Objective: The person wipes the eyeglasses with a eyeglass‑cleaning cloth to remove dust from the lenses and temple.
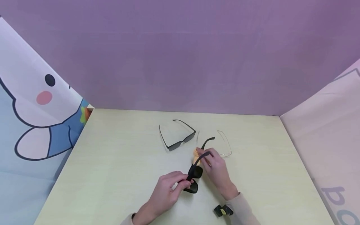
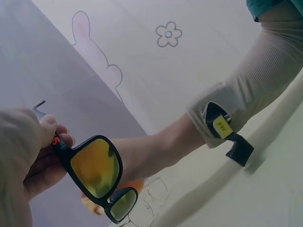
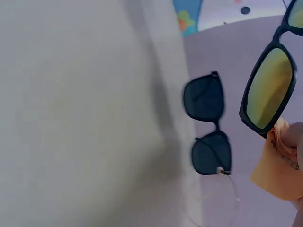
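Note:
My left hand [image 1: 166, 191] pinches a pair of black-framed sunglasses [image 1: 197, 172] by one hinge corner, lifted over the table. In the left wrist view their lenses [image 2: 94, 168] shine yellow-orange. An orange cloth [image 3: 273, 174] is gripped between the fingers of my right hand [image 1: 217, 170], at the far hinge end of the same sunglasses. Both temples are unfolded and point away from me. Part of the cloth is hidden behind the right fingers.
A second pair of dark sunglasses [image 1: 175, 145] lies unfolded on the pale table [image 1: 118, 156], beyond the hands. Thin wire-rimmed glasses [image 1: 226, 155] lie behind my right hand. A black device with a yellow label [image 2: 221, 126] is on my right wrist. Purple cloth [image 1: 180, 62] hangs at the back.

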`<state>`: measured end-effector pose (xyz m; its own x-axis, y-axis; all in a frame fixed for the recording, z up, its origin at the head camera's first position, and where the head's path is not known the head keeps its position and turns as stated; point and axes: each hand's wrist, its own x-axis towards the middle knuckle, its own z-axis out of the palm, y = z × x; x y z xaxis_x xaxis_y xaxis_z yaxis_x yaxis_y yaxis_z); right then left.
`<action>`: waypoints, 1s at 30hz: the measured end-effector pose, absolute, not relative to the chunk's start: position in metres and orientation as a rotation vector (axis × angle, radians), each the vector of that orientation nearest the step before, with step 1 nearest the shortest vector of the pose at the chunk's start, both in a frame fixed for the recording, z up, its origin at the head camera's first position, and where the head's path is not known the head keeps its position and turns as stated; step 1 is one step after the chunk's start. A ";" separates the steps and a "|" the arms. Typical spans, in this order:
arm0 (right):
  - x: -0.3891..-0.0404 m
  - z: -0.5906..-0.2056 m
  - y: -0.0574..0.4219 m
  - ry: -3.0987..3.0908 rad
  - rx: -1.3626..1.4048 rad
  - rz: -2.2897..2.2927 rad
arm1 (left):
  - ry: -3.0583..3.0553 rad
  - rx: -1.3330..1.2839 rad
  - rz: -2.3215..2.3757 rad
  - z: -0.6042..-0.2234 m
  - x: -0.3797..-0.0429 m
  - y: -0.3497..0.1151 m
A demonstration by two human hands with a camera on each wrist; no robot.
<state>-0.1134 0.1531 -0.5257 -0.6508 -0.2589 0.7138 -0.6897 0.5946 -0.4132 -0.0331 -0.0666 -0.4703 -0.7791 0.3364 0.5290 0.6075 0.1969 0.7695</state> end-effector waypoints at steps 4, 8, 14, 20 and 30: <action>-0.124 -0.516 0.160 -2.143 0.599 0.915 | -2.227 -0.904 -1.628 -0.469 -0.034 -0.064; -0.129 -0.511 0.163 -2.118 0.542 0.940 | -2.215 -0.921 -1.603 -0.469 -0.035 -0.063; -0.118 -0.525 0.157 -2.274 0.793 0.949 | -2.208 -0.934 -1.600 -0.467 -0.035 -0.065; -0.117 -0.524 0.155 -2.313 0.812 0.953 | -2.215 -0.917 -1.617 -0.468 -0.035 -0.066; -0.124 -0.516 0.159 -2.264 0.699 0.975 | -2.215 -0.906 -1.668 -0.469 -0.035 -0.065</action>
<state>-0.1241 0.1593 -0.5162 -0.7000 -0.2345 0.6746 -0.6512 0.5975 -0.4680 -0.0348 -0.0651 -0.4693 -0.7847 0.3386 0.5193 0.5926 0.1638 0.7887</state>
